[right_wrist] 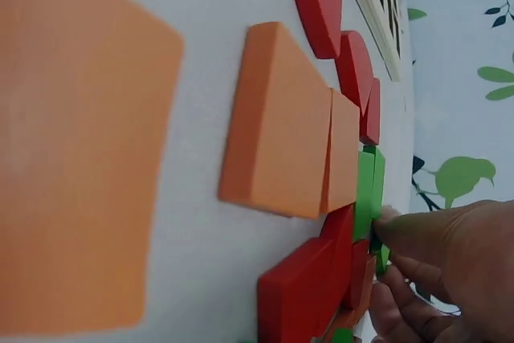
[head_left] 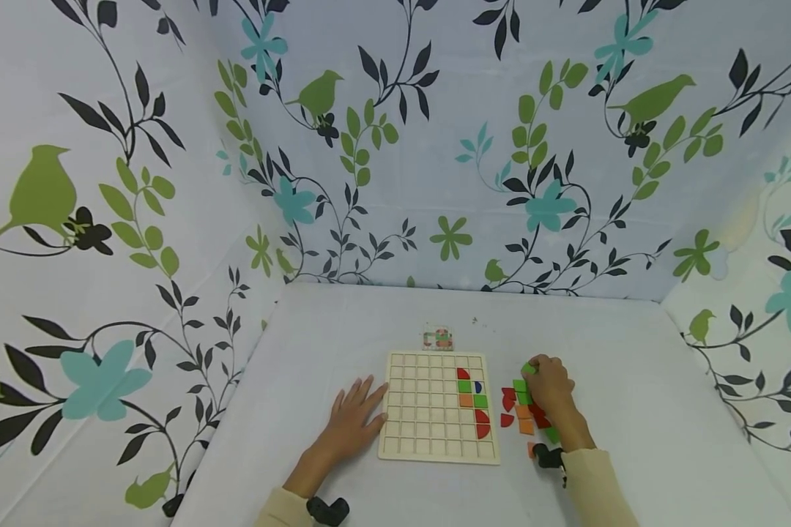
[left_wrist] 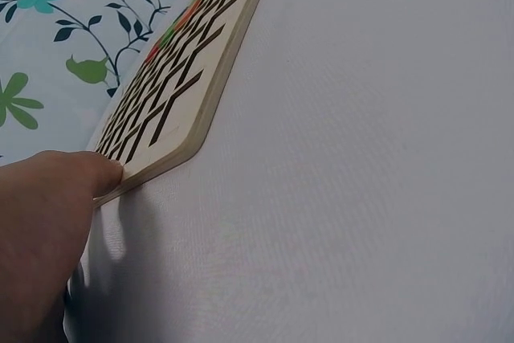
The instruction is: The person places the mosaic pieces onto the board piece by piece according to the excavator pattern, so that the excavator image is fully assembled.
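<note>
My left hand [head_left: 354,423] rests on the table with fingers spread, its thumb touching the left edge of a wooden grid board [head_left: 439,460]. Beyond the board's right side, my right hand [head_left: 552,388] pinches a green tile [head_left: 529,368] between thumb and fingers at the far end of a loose pile. In the right wrist view, the fingers partly hide that green tile [right_wrist: 382,259]. Red, green, orange and blue pieces fill some cells on the board's right side, among them a red rounded piece [head_left: 483,416] and a blue half-round piece [head_left: 477,387].
Loose orange tiles [head_left: 525,426], red rounded pieces [head_left: 507,420] and green tiles lie between the board and my right forearm. A small picture card [head_left: 438,338] lies behind the board. Patterned cloth [head_left: 395,219] hangs around the white table [head_left: 329,315].
</note>
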`<state>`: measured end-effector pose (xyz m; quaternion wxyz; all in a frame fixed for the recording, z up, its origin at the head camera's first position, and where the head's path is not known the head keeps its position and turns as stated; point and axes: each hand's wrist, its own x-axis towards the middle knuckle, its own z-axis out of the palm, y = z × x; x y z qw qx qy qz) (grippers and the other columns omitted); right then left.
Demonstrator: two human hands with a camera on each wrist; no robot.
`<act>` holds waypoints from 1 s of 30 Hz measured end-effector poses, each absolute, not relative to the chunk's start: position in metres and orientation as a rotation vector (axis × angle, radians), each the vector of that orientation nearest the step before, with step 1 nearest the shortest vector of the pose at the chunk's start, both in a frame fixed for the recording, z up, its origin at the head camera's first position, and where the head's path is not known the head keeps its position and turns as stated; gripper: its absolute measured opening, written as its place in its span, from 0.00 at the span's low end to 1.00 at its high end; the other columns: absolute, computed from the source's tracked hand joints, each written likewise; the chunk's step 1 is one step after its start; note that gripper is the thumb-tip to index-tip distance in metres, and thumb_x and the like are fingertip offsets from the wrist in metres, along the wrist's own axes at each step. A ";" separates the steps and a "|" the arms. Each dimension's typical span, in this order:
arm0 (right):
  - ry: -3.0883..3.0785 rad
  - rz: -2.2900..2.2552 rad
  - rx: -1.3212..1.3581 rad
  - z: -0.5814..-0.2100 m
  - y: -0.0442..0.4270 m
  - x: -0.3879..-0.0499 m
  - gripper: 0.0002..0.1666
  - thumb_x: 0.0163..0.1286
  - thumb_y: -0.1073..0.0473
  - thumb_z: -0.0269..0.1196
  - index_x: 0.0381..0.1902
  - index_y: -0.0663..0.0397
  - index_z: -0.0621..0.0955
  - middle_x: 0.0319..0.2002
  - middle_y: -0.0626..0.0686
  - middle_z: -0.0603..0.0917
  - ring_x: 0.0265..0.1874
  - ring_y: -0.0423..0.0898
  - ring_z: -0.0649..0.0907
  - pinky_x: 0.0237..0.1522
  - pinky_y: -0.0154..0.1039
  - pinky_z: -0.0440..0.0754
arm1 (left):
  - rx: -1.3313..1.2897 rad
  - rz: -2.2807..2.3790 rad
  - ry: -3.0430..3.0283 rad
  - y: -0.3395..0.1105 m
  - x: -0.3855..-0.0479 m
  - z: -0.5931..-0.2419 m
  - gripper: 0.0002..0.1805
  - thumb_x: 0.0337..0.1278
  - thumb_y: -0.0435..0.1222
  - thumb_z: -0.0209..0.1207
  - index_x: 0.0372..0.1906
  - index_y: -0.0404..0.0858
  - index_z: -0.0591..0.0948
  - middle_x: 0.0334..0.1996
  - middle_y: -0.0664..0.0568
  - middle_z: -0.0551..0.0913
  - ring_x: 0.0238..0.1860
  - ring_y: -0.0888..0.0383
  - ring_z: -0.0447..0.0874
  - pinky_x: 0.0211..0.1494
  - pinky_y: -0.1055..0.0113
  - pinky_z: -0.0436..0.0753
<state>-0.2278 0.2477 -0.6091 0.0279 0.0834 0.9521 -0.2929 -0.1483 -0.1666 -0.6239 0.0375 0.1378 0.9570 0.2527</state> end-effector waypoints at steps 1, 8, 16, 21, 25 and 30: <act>2.954 -0.892 0.234 -0.608 0.246 -0.227 0.22 0.77 0.58 0.64 0.60 0.69 0.78 0.58 0.75 0.76 0.55 0.69 0.78 0.53 0.68 0.73 | 0.424 0.777 2.935 -0.166 -0.148 -0.624 0.32 0.78 0.48 0.55 0.81 0.48 0.68 0.83 0.41 0.60 0.84 0.37 0.51 0.80 0.29 0.49; 2.993 -0.897 -0.020 -0.604 0.220 -0.208 0.19 0.75 0.57 0.68 0.57 0.65 0.81 0.53 0.68 0.80 0.51 0.63 0.81 0.49 0.64 0.77 | 0.439 0.782 2.937 -0.166 -0.147 -0.622 0.31 0.78 0.48 0.55 0.80 0.48 0.69 0.83 0.40 0.60 0.84 0.35 0.52 0.80 0.28 0.50; 2.862 -0.955 -0.177 -0.600 0.179 -0.181 0.19 0.70 0.58 0.73 0.55 0.55 0.82 0.48 0.52 0.82 0.45 0.48 0.79 0.53 0.49 0.83 | 0.437 0.769 2.936 -0.166 -0.147 -0.624 0.32 0.78 0.49 0.54 0.81 0.49 0.69 0.83 0.41 0.60 0.84 0.36 0.51 0.80 0.28 0.49; 2.907 -0.867 -0.338 -0.601 0.167 -0.169 0.15 0.66 0.56 0.76 0.46 0.47 0.82 0.41 0.45 0.80 0.42 0.43 0.76 0.48 0.43 0.83 | 0.433 0.777 2.938 -0.167 -0.149 -0.625 0.32 0.78 0.48 0.55 0.80 0.48 0.69 0.83 0.41 0.60 0.84 0.36 0.51 0.80 0.28 0.49; 2.937 -0.828 -0.501 -0.604 0.165 -0.163 0.11 0.67 0.57 0.75 0.39 0.42 0.81 0.40 0.42 0.79 0.43 0.42 0.75 0.48 0.45 0.79 | 0.429 0.777 2.941 -0.167 -0.150 -0.626 0.31 0.78 0.48 0.55 0.81 0.48 0.69 0.83 0.41 0.60 0.84 0.36 0.51 0.80 0.28 0.49; 2.927 -0.820 -0.567 -0.604 0.165 -0.160 0.10 0.68 0.56 0.75 0.38 0.40 0.82 0.42 0.40 0.80 0.43 0.41 0.74 0.48 0.47 0.75 | 0.431 0.776 2.947 -0.167 -0.150 -0.625 0.32 0.77 0.48 0.56 0.80 0.48 0.69 0.83 0.41 0.60 0.84 0.36 0.52 0.80 0.28 0.49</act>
